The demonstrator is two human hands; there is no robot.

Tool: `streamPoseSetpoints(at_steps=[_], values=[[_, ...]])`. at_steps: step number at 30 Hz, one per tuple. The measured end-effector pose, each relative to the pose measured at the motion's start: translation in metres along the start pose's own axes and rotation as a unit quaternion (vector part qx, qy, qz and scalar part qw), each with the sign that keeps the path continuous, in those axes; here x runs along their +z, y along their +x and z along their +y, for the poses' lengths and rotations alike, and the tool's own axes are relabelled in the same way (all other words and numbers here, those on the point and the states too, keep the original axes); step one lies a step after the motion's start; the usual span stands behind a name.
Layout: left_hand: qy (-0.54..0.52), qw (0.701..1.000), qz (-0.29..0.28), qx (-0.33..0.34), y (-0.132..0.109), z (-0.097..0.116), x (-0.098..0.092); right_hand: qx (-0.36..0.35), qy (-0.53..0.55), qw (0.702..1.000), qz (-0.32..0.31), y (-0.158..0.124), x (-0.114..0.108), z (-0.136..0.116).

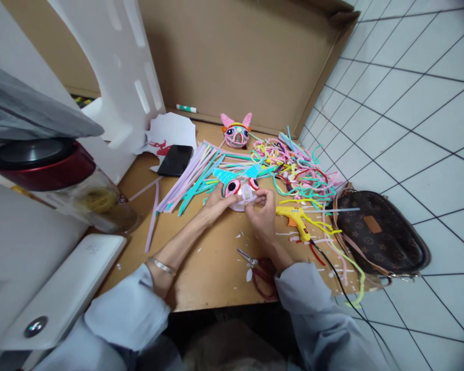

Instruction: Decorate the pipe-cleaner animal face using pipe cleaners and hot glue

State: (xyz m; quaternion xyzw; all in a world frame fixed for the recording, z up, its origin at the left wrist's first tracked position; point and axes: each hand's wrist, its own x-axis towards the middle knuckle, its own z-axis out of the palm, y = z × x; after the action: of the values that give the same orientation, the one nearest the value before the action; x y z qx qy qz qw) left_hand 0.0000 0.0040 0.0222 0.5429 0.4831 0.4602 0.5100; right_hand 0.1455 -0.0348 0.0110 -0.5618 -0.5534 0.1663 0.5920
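Figurine (pixel 246 190) between left hand (pixel 218 202) and right hand (pixel 263 214), held by both, lower sides partly hidden.

Table (pixel 201 278): brown
Far side: paper (pixel 180 128), pink-eared toy (pixel 236 136)
Middle: pipe cleaners (pixel 183 180)
Right: glue gun (pixel 301 225), handbag (pixel 386 242)
Near edge: scissors (pixel 255 263)

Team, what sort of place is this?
Likely a craft workspace, home or workshop unclear: a yellow glue gun, a tangle of pipe cleaners, and a blue-eared animal face held between the left hand and right hand.
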Motion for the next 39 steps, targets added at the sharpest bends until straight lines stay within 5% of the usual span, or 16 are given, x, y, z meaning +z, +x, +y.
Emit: streamPoseSetpoints(at_steps=[39], values=[[0.006,0.999,-0.042,-0.014,0.0021,0.0008,-0.0025,0.031,0.041,0.999,-0.004,0.0025,-0.0006,0.0038]])
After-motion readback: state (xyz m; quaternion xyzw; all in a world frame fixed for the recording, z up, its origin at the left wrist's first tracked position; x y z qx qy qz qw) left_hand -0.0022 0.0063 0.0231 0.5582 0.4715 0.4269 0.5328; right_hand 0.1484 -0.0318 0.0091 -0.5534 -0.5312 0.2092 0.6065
